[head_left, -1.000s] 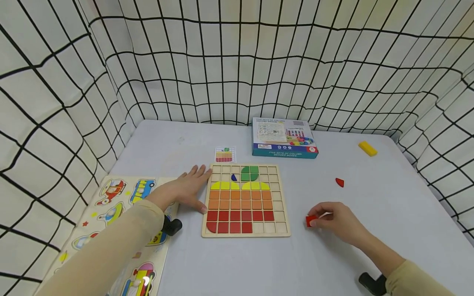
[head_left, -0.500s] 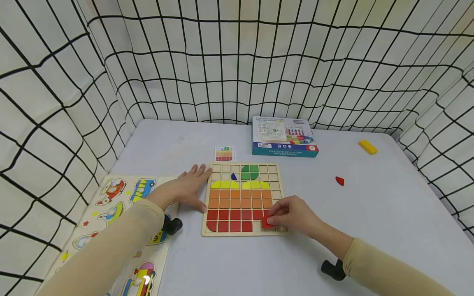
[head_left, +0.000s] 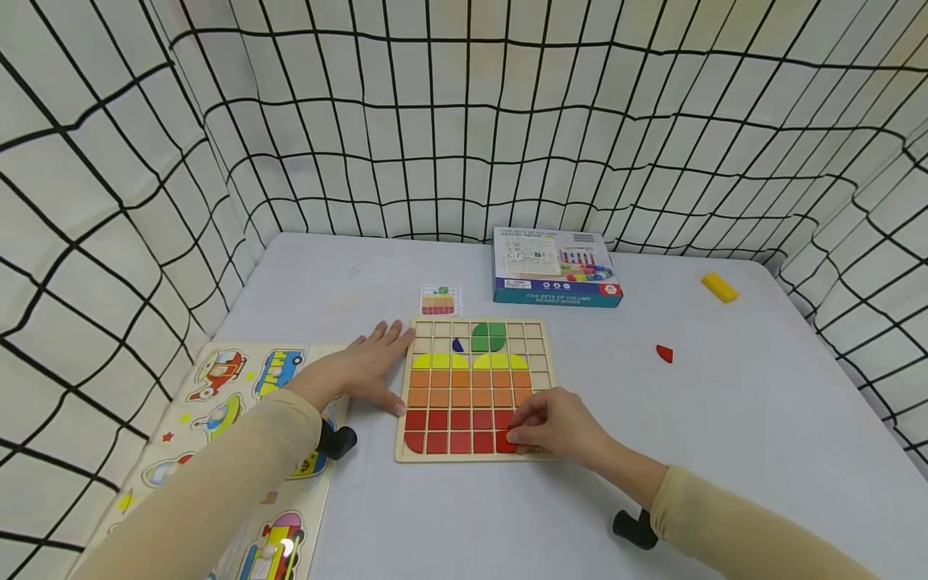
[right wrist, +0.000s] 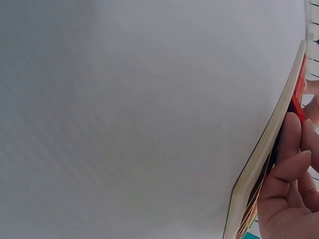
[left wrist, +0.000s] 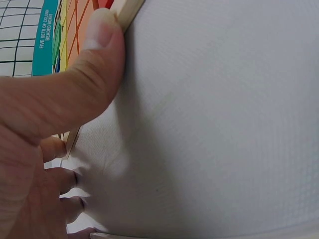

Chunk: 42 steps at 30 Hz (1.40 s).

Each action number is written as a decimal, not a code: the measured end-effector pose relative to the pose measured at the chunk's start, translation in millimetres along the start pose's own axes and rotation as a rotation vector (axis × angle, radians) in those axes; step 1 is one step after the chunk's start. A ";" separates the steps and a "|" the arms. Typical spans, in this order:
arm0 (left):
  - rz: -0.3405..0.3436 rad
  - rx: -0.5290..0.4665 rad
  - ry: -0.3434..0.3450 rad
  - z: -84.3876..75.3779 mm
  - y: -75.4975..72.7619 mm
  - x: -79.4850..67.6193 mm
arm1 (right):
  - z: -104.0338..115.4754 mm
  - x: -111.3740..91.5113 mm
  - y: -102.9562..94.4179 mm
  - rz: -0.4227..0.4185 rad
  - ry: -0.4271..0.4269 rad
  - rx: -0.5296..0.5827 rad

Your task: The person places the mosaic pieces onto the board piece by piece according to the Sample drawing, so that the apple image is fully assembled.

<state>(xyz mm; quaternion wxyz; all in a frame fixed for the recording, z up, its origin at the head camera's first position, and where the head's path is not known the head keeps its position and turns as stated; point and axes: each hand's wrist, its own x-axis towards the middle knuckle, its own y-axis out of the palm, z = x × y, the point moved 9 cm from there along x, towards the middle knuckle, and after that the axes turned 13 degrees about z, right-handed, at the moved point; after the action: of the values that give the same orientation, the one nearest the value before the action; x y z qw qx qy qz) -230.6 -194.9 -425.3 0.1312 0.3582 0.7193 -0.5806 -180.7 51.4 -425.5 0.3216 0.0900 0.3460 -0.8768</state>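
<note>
A square wooden grid board (head_left: 540,362) lies flat in the middle of the head view. Rows of red (head_left: 449,420), orange (head_left: 461,388) and yellow tiles (head_left: 440,362) fill much of it, with green tiles (head_left: 489,338) and a small blue piece (head_left: 457,346) above. My right hand (head_left: 561,423) pinches a red square tile (head_left: 503,443) over the bottom row, beside the other red ones. In the right wrist view that tile (right wrist: 297,108) looks tilted at the board's edge. My left hand (head_left: 371,372), fingers spread, rests its thumb and fingertips along the board's left edge.
A small pattern card (head_left: 441,300) lies behind the board, with a flat cardboard box (head_left: 557,268) to its right. Farther right are a red rounded piece (head_left: 664,354) and a yellow block (head_left: 720,287). A picture puzzle board (head_left: 217,447) lies under my left arm. Black netting surrounds the table.
My right hand has carried the red tile leftward from the bare table onto the board's bottom row, and there a little farther left. The left hand has stayed at the board's edge.
</note>
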 end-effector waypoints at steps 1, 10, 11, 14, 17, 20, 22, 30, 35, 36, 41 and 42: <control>0.000 0.000 0.000 0.1 0.1 0.3 | 0.4 0.1 0.1 0.000 -0.001 0.004; 0.000 -0.001 0.003 2.0 1.5 2.5 | 0.0 -5.3 -2.3 -0.012 0.035 0.012; -0.001 0.000 0.003 1.8 1.4 2.6 | 0.0 -5.8 -2.1 -0.010 0.038 0.014; 0.000 -0.001 0.002 1.5 0.8 1.7 | 0.4 -6.8 -1.3 -0.006 0.042 0.026; -0.002 0.000 0.004 0.6 0.1 0.4 | 0.6 -7.4 -1.0 -0.005 0.043 0.036; -0.001 0.000 0.007 0.7 0.2 0.2 | -0.3 -8.0 -1.5 -0.002 0.049 0.039; -0.001 0.000 0.007 1.3 0.7 0.7 | -2.0 -8.5 -3.1 0.004 0.051 0.049; -0.001 0.008 0.013 -0.2 0.5 4.3 | -18.1 -14.8 -35.8 0.055 -0.055 0.106; -0.002 0.005 0.015 -1.6 -1.0 2.8 | -40.9 -20.7 -79.4 0.009 -0.042 0.098; -0.002 0.004 0.014 -1.1 -0.9 2.3 | -46.4 -21.8 -89.4 -0.008 -0.033 0.089; -0.007 -0.002 0.017 -1.6 -0.8 0.5 | -79.3 -29.2 -143.0 -0.109 0.018 0.061; -0.008 -0.005 0.020 -2.1 -0.9 1.0 | -86.7 -31.2 -153.9 -0.129 0.033 0.054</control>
<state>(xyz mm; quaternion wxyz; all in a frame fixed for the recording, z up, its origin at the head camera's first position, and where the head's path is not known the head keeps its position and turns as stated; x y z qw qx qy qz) -231.5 -192.7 -424.7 0.1225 0.3607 0.7236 -0.5756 -258.5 209.9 -393.7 0.2563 0.0906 0.3326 -0.9031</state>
